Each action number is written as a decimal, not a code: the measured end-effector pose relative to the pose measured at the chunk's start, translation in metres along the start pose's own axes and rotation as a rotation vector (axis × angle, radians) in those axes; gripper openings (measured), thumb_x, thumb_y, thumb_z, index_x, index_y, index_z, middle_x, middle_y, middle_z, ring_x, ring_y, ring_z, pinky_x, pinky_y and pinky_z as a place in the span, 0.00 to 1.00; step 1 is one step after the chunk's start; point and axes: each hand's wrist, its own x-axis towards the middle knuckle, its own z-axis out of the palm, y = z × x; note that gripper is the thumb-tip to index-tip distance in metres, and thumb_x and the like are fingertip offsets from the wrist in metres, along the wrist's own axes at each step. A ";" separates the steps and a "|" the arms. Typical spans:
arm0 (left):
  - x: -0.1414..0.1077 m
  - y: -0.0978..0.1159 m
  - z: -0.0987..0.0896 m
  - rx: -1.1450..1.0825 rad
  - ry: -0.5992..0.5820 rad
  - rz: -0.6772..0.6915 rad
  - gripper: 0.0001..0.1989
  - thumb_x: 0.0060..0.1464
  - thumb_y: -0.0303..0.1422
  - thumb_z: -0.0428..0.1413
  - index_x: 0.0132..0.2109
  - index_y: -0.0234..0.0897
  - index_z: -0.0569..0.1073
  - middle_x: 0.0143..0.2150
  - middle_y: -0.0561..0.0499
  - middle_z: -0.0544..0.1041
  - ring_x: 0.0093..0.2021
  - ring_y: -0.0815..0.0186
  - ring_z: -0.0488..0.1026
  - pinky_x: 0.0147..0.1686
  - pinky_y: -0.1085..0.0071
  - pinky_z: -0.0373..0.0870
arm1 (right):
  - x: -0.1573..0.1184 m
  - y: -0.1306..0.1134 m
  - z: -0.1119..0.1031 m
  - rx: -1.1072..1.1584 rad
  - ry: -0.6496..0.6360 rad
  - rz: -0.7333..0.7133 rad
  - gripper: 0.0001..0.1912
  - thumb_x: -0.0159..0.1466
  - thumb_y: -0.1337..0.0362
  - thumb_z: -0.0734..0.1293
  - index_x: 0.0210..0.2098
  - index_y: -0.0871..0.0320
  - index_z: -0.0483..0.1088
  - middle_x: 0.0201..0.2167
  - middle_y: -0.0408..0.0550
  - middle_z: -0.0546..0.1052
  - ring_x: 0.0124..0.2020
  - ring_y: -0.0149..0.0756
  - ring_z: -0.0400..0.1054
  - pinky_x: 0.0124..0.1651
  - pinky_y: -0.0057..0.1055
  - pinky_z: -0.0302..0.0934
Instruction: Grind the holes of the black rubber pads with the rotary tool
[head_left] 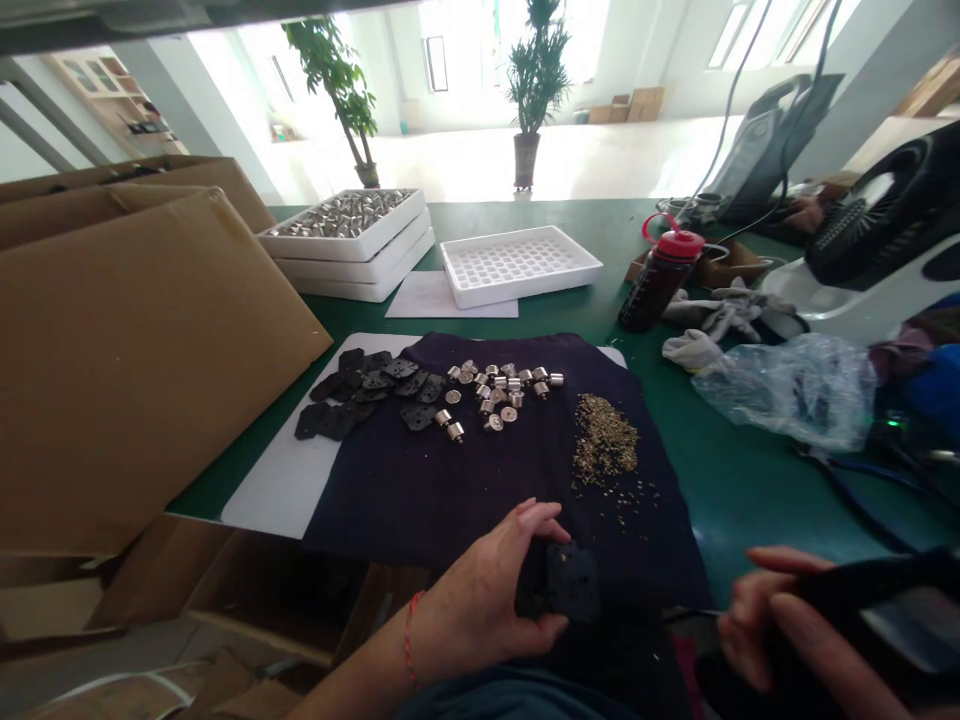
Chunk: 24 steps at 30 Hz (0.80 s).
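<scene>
My left hand (502, 590), with a red string on its wrist, grips a black plate (573, 582) near the cloth's front edge. At the lower right is my right hand (772, 610), its fingers curled round the dark body of a tool (855, 625) with a thin tip pointing left toward the plate. On the dark cloth (405, 490) lie several silver cylindrical parts (499, 385) in the middle. Left of them is a pile of black plates (360, 385). A heap of tiny brass-coloured screws (606, 440) lies on the right.
Stacked white trays (375, 240) hold silver parts at the back left, beside another white tray (521, 265). Cardboard (135, 370) stands at left. A red-capped bottle (660, 275), plastic bag (795, 385), pliers (847, 490) and fan (885, 220) are at right.
</scene>
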 end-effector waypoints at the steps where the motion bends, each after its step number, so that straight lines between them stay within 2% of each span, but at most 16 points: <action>1: 0.000 0.000 0.001 0.003 0.013 0.012 0.50 0.55 0.25 0.70 0.78 0.42 0.57 0.66 0.42 0.81 0.71 0.49 0.78 0.83 0.43 0.61 | 0.004 -0.010 0.006 0.096 0.075 -0.016 0.15 0.66 0.52 0.82 0.47 0.49 0.80 0.26 0.42 0.72 0.20 0.35 0.65 0.24 0.32 0.71; 3: -0.001 -0.001 0.002 0.014 0.038 0.039 0.50 0.55 0.23 0.69 0.78 0.42 0.56 0.66 0.43 0.81 0.72 0.50 0.78 0.83 0.42 0.60 | 0.012 -0.030 0.022 0.224 0.233 -0.144 0.13 0.65 0.55 0.81 0.45 0.50 0.79 0.22 0.39 0.64 0.20 0.34 0.58 0.22 0.30 0.66; 6: -0.002 -0.001 0.003 0.033 0.057 0.059 0.52 0.54 0.22 0.69 0.79 0.45 0.55 0.66 0.46 0.80 0.72 0.51 0.78 0.84 0.41 0.59 | 0.020 -0.050 0.048 0.234 0.372 -0.216 0.14 0.60 0.58 0.80 0.43 0.50 0.77 0.24 0.39 0.64 0.23 0.36 0.58 0.27 0.33 0.69; 10: -0.003 0.000 0.002 0.042 0.051 0.049 0.51 0.54 0.21 0.68 0.79 0.46 0.55 0.66 0.47 0.81 0.72 0.52 0.78 0.84 0.43 0.60 | 0.029 -0.056 0.069 0.187 0.466 -0.345 0.15 0.55 0.61 0.75 0.42 0.51 0.74 0.21 0.35 0.66 0.21 0.36 0.59 0.26 0.36 0.65; 15: -0.004 -0.003 0.001 0.038 0.033 0.031 0.52 0.54 0.21 0.68 0.79 0.46 0.55 0.66 0.47 0.81 0.74 0.49 0.76 0.84 0.40 0.59 | 0.036 -0.054 0.075 0.181 0.479 -0.379 0.15 0.55 0.60 0.73 0.41 0.53 0.72 0.21 0.32 0.66 0.19 0.34 0.59 0.25 0.34 0.65; 24: -0.004 -0.004 0.002 0.038 0.040 0.049 0.53 0.54 0.21 0.68 0.79 0.48 0.54 0.66 0.47 0.81 0.73 0.50 0.77 0.83 0.39 0.60 | 0.040 -0.048 0.077 0.190 0.445 -0.408 0.15 0.58 0.61 0.75 0.43 0.55 0.74 0.21 0.33 0.68 0.19 0.34 0.61 0.26 0.34 0.65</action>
